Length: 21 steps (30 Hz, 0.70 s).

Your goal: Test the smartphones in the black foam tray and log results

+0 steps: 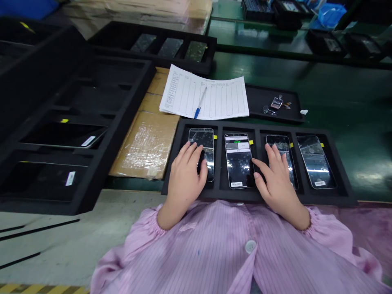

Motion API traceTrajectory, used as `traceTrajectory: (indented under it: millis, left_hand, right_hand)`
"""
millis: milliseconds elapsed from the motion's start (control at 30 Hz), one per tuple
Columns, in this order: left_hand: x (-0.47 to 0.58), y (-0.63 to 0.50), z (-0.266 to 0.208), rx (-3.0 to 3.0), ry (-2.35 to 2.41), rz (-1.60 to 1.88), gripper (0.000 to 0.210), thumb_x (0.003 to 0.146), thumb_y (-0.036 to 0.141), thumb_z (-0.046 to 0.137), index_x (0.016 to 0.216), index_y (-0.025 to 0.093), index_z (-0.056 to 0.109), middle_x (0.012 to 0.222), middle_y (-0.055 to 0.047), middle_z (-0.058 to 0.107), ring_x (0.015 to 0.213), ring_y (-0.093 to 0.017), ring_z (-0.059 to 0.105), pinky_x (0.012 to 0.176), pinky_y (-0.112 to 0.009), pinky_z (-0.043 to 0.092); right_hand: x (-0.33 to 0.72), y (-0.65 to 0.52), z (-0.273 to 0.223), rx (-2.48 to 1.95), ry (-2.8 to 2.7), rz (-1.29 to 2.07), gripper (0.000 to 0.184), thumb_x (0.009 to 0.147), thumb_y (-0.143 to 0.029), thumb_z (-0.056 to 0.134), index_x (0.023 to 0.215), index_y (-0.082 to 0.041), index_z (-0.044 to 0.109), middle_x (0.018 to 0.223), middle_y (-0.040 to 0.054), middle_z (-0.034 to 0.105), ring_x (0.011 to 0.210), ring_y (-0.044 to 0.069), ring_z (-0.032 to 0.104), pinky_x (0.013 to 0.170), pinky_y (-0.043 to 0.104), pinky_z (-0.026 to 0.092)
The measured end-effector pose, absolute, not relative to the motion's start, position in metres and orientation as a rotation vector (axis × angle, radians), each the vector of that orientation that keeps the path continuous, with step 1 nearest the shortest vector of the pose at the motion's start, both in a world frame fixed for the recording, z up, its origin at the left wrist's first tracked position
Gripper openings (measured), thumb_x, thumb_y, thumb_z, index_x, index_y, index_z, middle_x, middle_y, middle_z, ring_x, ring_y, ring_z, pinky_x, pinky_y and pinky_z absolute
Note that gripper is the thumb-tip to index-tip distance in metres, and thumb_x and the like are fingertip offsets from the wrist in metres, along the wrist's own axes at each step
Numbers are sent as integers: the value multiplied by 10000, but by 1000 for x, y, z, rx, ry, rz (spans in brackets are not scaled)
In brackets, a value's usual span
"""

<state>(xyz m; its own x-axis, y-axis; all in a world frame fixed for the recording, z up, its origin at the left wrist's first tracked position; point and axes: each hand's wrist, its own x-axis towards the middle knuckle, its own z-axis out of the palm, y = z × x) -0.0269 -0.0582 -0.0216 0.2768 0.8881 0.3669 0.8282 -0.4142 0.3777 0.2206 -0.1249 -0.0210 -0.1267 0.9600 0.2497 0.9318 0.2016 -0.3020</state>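
Observation:
A black foam tray [217, 175] lies in front of me with several smartphones in its slots. My left hand [185, 179] rests with fingers spread over the leftmost phone [210, 163], hiding part of it. Beside it, the second phone [239, 163] has its screen lit, with a green mark near the top and a white label below. My right hand [277, 179] lies open over the third phone [293, 163], its index finger reaching to the second phone's right edge. The rightmost phone [315, 159] is dark and untouched. Yellow tabs stick out beside the phones.
Printed sheets [183, 94] with a blue-capped pen [200, 102] lie behind the tray. A shallow black tray [257, 102] holds a keyring-like item [276, 103]. More foam trays with phones [72, 134] stand left, by a plastic-wrapped cardboard box [143, 143].

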Motion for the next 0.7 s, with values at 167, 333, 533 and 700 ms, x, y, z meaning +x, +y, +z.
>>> traceTrajectory:
  millis: [167, 333, 533, 700]
  left_hand:
    - [-27, -58, -22, 2427, 1620, 829, 404, 984, 261, 464, 1285, 44, 625, 1344, -189, 657, 1366, -344, 530, 1146, -524, 454]
    - [-27, -58, -22, 2417, 1611, 827, 403, 983, 251, 462, 1287, 40, 623, 1349, -190, 654, 1371, -347, 525, 1152, -527, 447]
    - [-27, -58, -21, 2402, 1594, 828, 413, 979, 246, 471, 1295, 24, 617, 1359, -204, 643, 1375, -352, 518, 1155, -537, 441]
    - [-27, -57, -20, 2412, 1586, 819, 413, 982, 253, 466, 1295, 30, 617, 1357, -199, 646, 1373, -348, 522, 1146, -530, 452]
  right_hand:
    - [221, -125, -22, -1758, -2098, 105, 369, 1022, -286, 401, 1286, -135, 609, 1667, 187, 247, 1555, 403, 171, 1218, 702, 187]
    - [221, -124, -23, -1754, -2094, 119, 372, 1025, -293, 395, 1296, -141, 600, 1667, 186, 247, 1557, 400, 167, 1219, 703, 187]
    - [229, -124, -23, -1674, -2160, 257, 421, 1005, -366, 465, 1369, -166, 536, 1688, 186, 172, 1573, 382, 94, 1223, 699, 163]
    - [237, -114, -19, -1648, -2236, 425, 718, 898, -508, 656, 1503, -220, 398, 1713, 166, 52, 1572, 403, 11, 1213, 711, 167]
